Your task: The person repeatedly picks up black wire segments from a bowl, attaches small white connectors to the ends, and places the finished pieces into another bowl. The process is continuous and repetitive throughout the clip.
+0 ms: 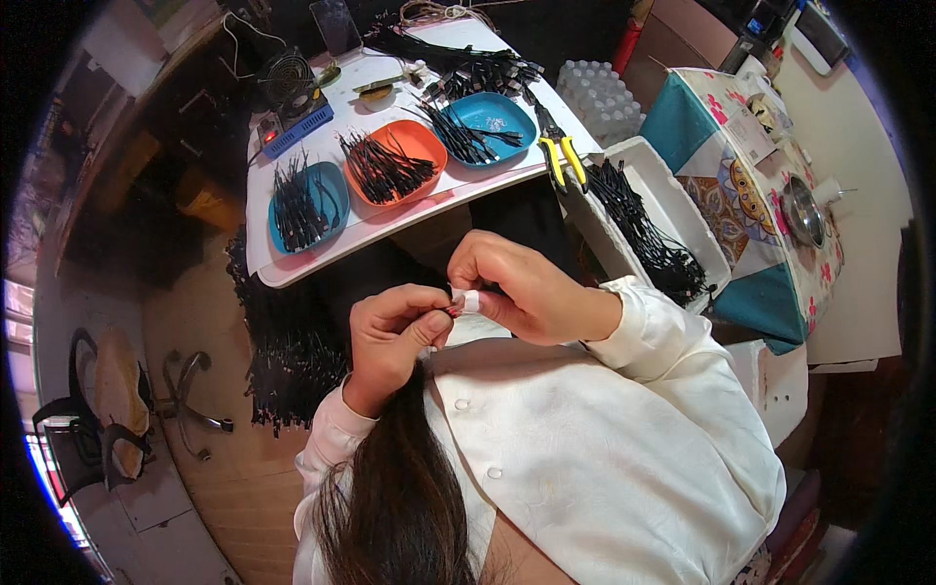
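Note:
My left hand (400, 331) and my right hand (531, 291) meet in front of my chest, just short of the table's near edge. The left thumb and index finger pinch a thin cable end (452, 311) that shows a bit of red. Pressed together right beside it are the right thumb and fingers; whatever sits between their tips is too small to make out. A white wrap (468, 301) is visible at the right thumb. Beyond the hands, a blue tray (338, 226), an orange tray (436, 162) and another blue tray (526, 132) hold short black cables.
Yellow-handled cutting pliers (561, 156) lie at the right edge of the white table (292, 265). A white foam box (697, 210) with black cables stands to the right. More cables (292, 361) hang at the left. A soldering stand (297, 132) and a cable pile (468, 63) occupy the back.

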Tool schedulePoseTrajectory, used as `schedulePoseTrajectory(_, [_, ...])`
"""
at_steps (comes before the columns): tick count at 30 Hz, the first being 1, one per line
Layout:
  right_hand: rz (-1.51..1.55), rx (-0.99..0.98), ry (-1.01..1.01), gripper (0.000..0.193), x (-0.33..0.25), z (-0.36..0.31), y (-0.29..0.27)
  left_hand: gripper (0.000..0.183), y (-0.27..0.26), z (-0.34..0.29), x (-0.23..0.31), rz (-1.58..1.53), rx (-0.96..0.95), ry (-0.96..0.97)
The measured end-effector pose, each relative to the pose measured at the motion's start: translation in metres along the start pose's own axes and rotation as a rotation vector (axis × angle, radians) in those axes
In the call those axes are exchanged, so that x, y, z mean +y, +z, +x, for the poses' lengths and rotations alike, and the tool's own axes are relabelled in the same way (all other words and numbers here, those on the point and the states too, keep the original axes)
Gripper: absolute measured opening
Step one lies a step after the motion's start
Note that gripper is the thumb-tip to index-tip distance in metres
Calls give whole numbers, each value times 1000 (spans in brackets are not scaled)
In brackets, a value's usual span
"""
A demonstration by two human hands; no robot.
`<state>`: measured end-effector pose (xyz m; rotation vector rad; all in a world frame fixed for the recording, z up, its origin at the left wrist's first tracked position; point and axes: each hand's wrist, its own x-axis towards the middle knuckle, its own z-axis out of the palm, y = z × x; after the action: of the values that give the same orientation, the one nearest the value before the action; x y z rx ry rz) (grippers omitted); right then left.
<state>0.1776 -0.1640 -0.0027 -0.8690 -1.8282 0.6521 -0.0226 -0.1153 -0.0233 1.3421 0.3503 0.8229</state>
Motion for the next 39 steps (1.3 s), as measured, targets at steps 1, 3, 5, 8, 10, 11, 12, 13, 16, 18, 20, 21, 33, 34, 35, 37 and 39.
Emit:
schedulePoseTrajectory(1, [171,-59,180,10,-2,-6,0,10,-1,0,3,124,-19,48])
schedulePoseTrajectory(3, [671,-145,644,23,-6,-13,1,13,-3,5,6,577,-83,309])
schedulePoseTrajectory(5, [966,-112,837,24,-8,-17,1,21,-3,7,7,767,-117,449])
schedulePoseTrajectory(8, [659,-46,621,17,-11,-17,0,17,-4,3,9,613,-85,345])
schedulePoseTrajectory(10, [269,13,303,15,-10,-13,-3,10,-4,-2,9,362,-52,160])
schedulePoseTrajectory(11, [25,41,102,16,-9,-11,-5,9,-4,-3,8,249,-42,116])
schedulePoseTrajectory(12, [-210,79,-81,19,-8,-8,-7,8,-4,-4,7,136,-33,72])
schedulePoseTrajectory(13, [-234,107,-165,24,-7,-7,-5,8,-5,-5,6,55,-28,45])
schedulePoseTrajectory(16, [-509,95,-402,24,-6,-3,-6,8,-3,-7,3,-57,-1,-11])
schedulePoseTrajectory(18, [-573,65,-422,22,-7,-4,-7,8,-1,-6,2,-68,-5,-30])
schedulePoseTrajectory(20, [-562,21,-356,20,-10,-6,-7,8,0,-6,3,27,-24,-8])
schedulePoseTrajectory(21, [-422,-3,-222,18,-12,-8,-7,8,0,-6,5,141,-39,20])
schedulePoseTrajectory(33, [123,26,-67,18,7,1,-16,16,-9,3,-7,-740,-230,-335])
schedulePoseTrajectory(34, [101,18,-146,19,7,4,-15,16,-10,4,-9,-760,-231,-373])
schedulePoseTrajectory(35, [84,-4,-191,21,8,6,-15,16,-10,4,-11,-796,-246,-401])
schedulePoseTrajectory(37, [39,3,-244,20,7,9,-14,15,-10,5,-14,-865,-263,-444])
schedulePoseTrajectory(39, [-26,2,-291,22,5,10,-13,16,-9,5,-16,-876,-275,-437])
